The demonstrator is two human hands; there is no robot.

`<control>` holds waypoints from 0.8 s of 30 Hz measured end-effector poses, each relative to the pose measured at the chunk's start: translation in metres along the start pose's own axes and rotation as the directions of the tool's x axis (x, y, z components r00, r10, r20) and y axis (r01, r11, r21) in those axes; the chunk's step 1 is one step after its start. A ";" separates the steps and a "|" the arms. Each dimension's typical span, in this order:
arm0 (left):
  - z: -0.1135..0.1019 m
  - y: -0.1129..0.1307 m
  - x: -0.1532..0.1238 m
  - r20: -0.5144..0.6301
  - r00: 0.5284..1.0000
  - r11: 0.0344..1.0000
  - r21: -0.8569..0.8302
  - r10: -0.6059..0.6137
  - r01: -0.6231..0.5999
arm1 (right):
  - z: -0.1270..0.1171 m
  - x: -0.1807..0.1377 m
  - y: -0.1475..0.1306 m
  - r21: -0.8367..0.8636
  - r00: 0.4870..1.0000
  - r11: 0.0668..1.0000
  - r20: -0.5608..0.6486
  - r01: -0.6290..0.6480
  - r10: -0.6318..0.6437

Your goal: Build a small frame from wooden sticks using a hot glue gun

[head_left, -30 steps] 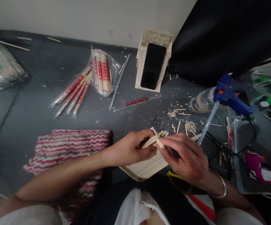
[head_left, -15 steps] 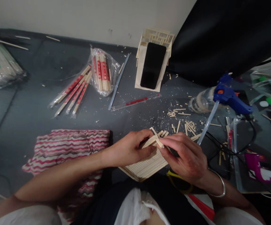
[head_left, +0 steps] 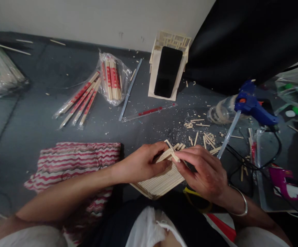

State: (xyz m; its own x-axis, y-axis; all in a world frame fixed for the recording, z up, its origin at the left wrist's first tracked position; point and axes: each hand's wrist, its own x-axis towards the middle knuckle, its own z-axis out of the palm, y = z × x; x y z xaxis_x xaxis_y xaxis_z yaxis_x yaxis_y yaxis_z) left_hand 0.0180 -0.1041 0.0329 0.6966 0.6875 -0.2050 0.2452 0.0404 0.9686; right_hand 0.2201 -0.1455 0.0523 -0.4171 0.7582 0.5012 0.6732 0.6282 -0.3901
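Note:
A pale wooden stick model (head_left: 159, 183), with a panel of sticks laid side by side, is held close to my body. My left hand (head_left: 144, 163) wraps around its left side, thumb and fingers closed on the stick work. On the right, my right hand (head_left: 205, 168) pinches short wooden sticks (head_left: 175, 156) at the model's upper corner with thumb and forefinger. These sticks cross at an angle over the panel. Part of the model is hidden behind both hands.
A blue glue gun (head_left: 257, 106) rests on a clear bottle (head_left: 219, 111) at right. A black phone (head_left: 169, 72) leans on another stick model (head_left: 174, 38). Chopstick packs (head_left: 112, 80), a striped cloth (head_left: 77, 164), cut stick pieces (head_left: 208, 139) and a purple glue gun (head_left: 283, 180) lie around.

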 end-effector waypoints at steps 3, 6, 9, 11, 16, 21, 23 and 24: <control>0.000 0.001 0.000 0.004 1.000 1.000 -0.009 -0.009 0.009 | 0.000 0.000 0.000 0.010 1.000 1.000 -0.008 0.009 -0.009; 0.000 0.001 0.000 -0.002 1.000 1.000 -0.017 -0.005 0.005 | 0.000 0.000 -0.001 0.014 1.000 1.000 -0.009 0.006 -0.006; 0.000 0.001 0.000 -0.006 1.000 1.000 -0.021 0.009 -0.009 | 0.001 0.000 -0.001 0.010 1.000 1.000 -0.009 -0.002 0.002; 0.000 0.001 0.000 -0.005 1.000 1.000 -0.020 0.009 -0.010 | 0.002 0.000 -0.001 0.011 1.000 1.000 -0.014 -0.006 0.006; 0.000 0.002 0.000 -0.008 1.000 1.000 -0.005 0.004 -0.004 | 0.002 -0.001 0.000 0.034 1.000 0.999 -0.029 -0.006 0.007; -0.001 0.002 0.000 0.000 1.000 1.000 -0.012 -0.010 0.010 | 0.002 0.001 0.000 0.040 1.000 0.999 -0.027 -0.008 0.009; -0.001 0.002 0.000 0.003 1.000 1.000 -0.022 -0.009 0.009 | 0.002 0.001 0.000 0.036 1.000 0.999 -0.025 -0.014 0.015; -0.002 0.002 0.000 0.006 1.000 0.999 -0.032 -0.011 0.012 | 0.002 0.002 0.000 0.033 0.999 0.999 -0.029 -0.015 0.016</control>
State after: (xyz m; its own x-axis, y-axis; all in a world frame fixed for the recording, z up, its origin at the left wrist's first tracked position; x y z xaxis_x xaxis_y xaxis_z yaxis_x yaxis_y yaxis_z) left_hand 0.0176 -0.1027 0.0352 0.6979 0.6825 -0.2169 0.2315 0.0716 0.9702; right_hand 0.2179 -0.1441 0.0518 -0.3886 0.7626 0.5171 0.6590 0.6223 -0.4225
